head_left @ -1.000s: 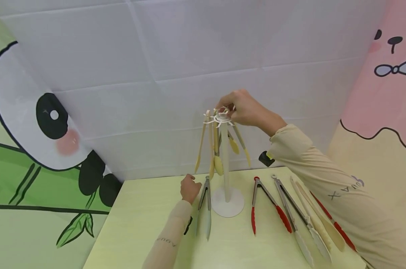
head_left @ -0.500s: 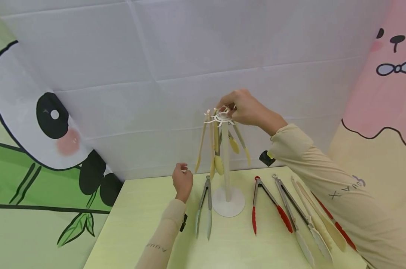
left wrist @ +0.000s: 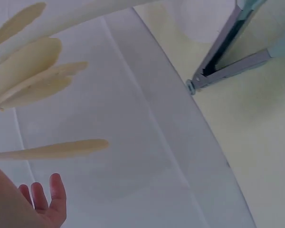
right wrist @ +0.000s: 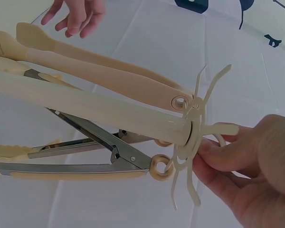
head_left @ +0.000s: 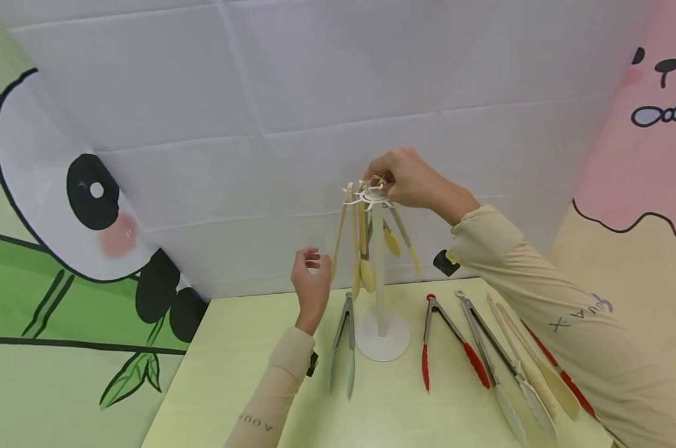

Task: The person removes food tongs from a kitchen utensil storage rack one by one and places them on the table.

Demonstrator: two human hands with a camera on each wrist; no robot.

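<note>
At the top of the white hanging stand [head_left: 379, 261], my right hand [head_left: 413, 182] pinches a small ring [right wrist: 222, 140] between thumb and fingers, above the hooked crown [right wrist: 195, 135]. Beige tongs [right wrist: 118, 85] hang from one hook by their holed end. Metal tongs with pale yellow tips [right wrist: 76, 168] hang from another by a loop. My left hand [head_left: 311, 283] is raised left of the stand, fingers loosely bent and holding nothing. It lies close to the hanging beige tongs; the left wrist view shows its fingertips [left wrist: 58, 187] apart from the nearest arm [left wrist: 61, 149].
Tongs with grey-green tips [head_left: 351, 348] lie left of the round white base [head_left: 384, 348]. To the right lie red-tipped tongs [head_left: 474, 364], pale-tipped metal tongs [head_left: 530, 398], beige tongs [head_left: 558, 389] and another red-tipped pair [head_left: 577, 392] partly behind my sleeve. A white cloth wall rises behind the table.
My left hand has moved away from the grey-green tongs on the table and risen towards the hanging beige tongs. My right hand keeps its hold on top of the stand.
</note>
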